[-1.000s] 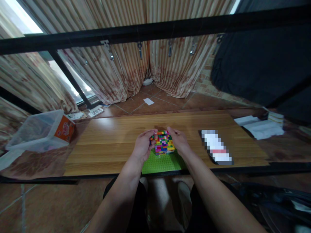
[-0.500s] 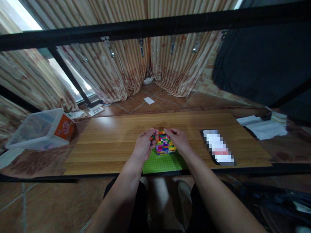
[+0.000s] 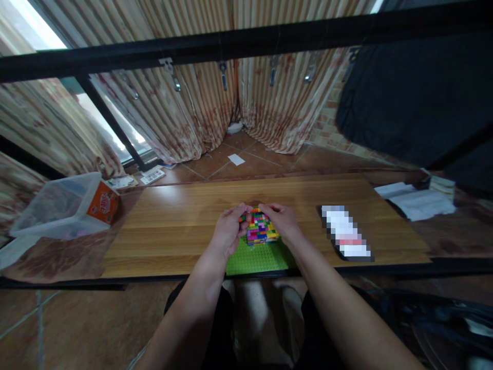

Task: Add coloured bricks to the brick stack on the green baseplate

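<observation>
I have both hands on a block (image 3: 259,227) of many-coloured bricks that sits on the far part of a green baseplate (image 3: 257,258). The baseplate lies flat at the near edge of the wooden table (image 3: 173,231), right in front of me.

My left hand (image 3: 228,231) is curled against the block's left side, fingers bent round its far left corner and touching the bricks there. My right hand (image 3: 282,222) cups the right side, with the fingertips reaching over the far top edge. Both hands are closed around the block, gripping it between them; I cannot tell whether either one pinches a single loose brick. The block stands upright on the plate, not tilted as far as I can see.

To the right of the baseplate, well apart from my right hand, a flat dark thing (image 3: 346,234) lies on the table; its face is blurred out. At the table's left end stands a clear plastic box (image 3: 57,205) with an orange label. White papers (image 3: 418,201) lie beyond the right end. Striped curtains (image 3: 215,113) hang behind.
</observation>
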{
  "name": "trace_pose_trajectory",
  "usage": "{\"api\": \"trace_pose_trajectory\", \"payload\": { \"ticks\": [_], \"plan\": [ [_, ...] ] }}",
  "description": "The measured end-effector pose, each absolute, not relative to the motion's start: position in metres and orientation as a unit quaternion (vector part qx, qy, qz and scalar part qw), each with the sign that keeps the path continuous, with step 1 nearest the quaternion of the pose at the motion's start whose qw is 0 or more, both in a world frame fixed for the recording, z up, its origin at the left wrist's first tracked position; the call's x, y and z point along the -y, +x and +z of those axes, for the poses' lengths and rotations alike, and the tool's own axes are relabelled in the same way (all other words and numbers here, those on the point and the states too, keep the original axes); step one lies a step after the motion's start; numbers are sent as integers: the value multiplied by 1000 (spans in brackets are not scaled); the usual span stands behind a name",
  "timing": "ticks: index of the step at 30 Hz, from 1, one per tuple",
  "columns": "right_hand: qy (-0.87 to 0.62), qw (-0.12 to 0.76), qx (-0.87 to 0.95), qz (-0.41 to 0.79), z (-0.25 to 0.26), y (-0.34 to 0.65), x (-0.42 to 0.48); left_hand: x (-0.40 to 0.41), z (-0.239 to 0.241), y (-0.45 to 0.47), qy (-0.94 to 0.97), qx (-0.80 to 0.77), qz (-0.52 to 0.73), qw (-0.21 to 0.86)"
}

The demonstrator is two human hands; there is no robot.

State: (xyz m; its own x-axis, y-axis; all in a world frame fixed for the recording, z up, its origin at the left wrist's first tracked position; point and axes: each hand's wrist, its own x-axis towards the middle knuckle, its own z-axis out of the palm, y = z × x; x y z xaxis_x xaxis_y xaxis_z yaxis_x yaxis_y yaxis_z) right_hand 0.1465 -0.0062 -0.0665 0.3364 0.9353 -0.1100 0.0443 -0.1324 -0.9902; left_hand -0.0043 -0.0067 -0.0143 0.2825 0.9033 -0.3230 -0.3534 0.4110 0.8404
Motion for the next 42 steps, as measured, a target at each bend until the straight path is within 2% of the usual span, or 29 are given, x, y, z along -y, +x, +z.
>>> {"api": "trace_pose_trajectory", "payload": {
  "ticks": [4, 9, 12, 23, 32, 42],
  "plan": [
    [-624, 530, 448, 360, -65, 148, 10, 7, -14, -4, 340, -414, 428, 728],
    [-592, 563, 555, 158, -47, 145, 21, 8, -13, -3, 345, -421, 416, 729],
    [-543, 567, 610, 111, -35, 139, 29, 8, -12, -3, 351, -423, 410, 728],
    [-481, 558, 662, 138, -33, 132, 38, 11, -10, -2, 382, -415, 391, 728],
    [-466, 572, 652, 176, -32, 133, 40, 11, -8, -7, 370, -361, 338, 787],
    [-512, 581, 614, 154, -31, 143, 39, 6, -7, -10, 304, -387, 402, 772]
  ]
}}
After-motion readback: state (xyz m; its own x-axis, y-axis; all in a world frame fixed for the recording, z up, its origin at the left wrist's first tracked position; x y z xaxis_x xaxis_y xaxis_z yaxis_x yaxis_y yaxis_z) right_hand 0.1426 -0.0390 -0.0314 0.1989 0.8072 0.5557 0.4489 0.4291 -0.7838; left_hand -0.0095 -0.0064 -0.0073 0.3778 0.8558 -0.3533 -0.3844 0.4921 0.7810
